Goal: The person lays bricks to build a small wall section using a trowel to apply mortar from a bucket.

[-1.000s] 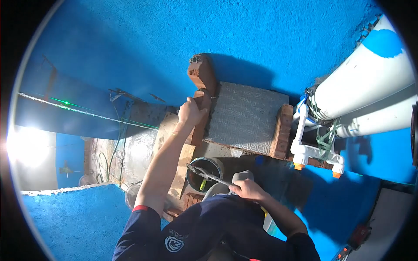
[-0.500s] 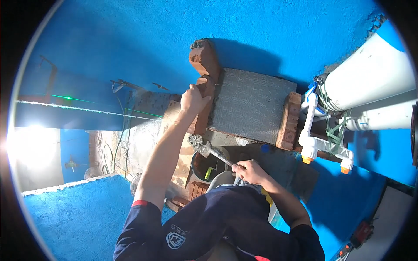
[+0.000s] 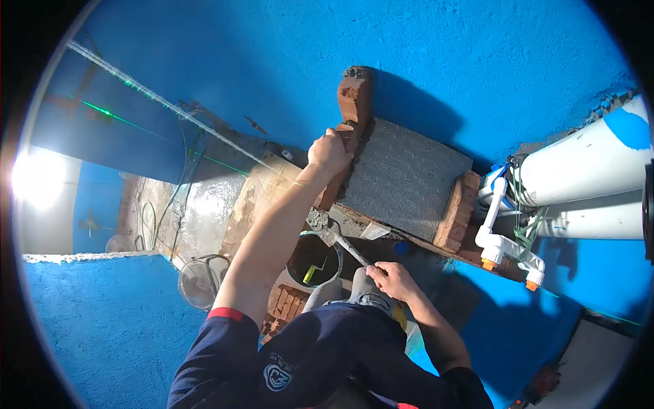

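Clamps one trowel point(image 3: 330, 235) by its handle in the right hand point(image 3: 392, 281), over the far rim of one bucket point(image 3: 295, 262), with its long axis slanting up and left and its blade, loaded with mortar point(image 3: 317, 219), pointing toward the lower end of the red bricks point(image 3: 354, 102). Rests the left hand point(image 3: 330, 153), with curled fingers, against those bricks; cannot tell whether clamped on one. Has around, by count, one grey slab point(image 3: 409, 180), two thick white pipes point(image 3: 579, 167) and two orange caps point(image 3: 488, 264).

Left grip point(image 3: 330, 151) forward, right grip point(image 3: 391, 279) curled
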Demonstrator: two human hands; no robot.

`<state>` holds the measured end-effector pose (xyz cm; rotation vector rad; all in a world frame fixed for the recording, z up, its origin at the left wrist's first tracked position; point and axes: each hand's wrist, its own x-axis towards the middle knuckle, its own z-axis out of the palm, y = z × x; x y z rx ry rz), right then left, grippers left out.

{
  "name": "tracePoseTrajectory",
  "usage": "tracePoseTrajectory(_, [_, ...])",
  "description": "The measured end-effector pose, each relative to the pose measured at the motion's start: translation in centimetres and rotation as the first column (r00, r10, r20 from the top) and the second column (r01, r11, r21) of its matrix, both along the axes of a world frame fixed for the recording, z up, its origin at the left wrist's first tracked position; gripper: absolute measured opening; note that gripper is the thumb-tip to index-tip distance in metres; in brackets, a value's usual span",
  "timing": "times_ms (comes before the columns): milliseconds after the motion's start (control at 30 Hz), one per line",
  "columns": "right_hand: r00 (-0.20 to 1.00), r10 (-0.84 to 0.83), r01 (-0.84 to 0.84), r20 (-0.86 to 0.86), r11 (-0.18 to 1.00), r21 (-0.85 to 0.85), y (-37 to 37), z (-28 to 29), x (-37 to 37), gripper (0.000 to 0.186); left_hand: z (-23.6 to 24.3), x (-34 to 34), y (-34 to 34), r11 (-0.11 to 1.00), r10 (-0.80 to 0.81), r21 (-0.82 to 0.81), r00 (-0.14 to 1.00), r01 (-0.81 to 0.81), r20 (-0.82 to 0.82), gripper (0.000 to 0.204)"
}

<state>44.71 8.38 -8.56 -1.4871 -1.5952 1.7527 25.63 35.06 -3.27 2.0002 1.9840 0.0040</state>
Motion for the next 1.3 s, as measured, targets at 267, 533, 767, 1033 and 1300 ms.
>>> tracePoseTrajectory(267, [0.984,-0.178,0.174,-0.024,0.977,-0.121,-3.0,1.1,-2.1,0.036,-1.3,-0.3,-0.1,0.989,-0.042,0.146,0.985,0.018,0.165,0.058])
tracePoseTrajectory(533, [0.937,-0.349,0.335,-0.024,0.914,-0.228,-6.2,2.5,-4.9,0.034,-2.3,1.2,-2.9,0.993,0.052,0.103,0.995,-0.061,0.089,0.052])
tracePoseTrajectory(767, [0.901,-0.433,0.413,-0.02,0.871,-0.266,-7.5,2.6,-6.2,0.034,-2.0,0.4,-6.4,0.994,-0.039,0.104,0.999,0.039,-0.004,0.072])
tracePoseTrajectory(1033, [0.901,-0.434,0.422,0.03,0.857,-0.296,-7.6,3.4,-7.1,0.038,-0.9,-2.8,-13.7,0.753,-0.545,0.604,0.762,0.262,0.349,0.047])
tracePoseTrajectory(1300, [0.89,-0.454,0.451,0.03,0.872,-0.191,-7.9,2.6,-7.0,0.03,-0.4,-14.0,-28.4,0.932,-0.323,0.361,0.508,0.027,0.798,0.007])
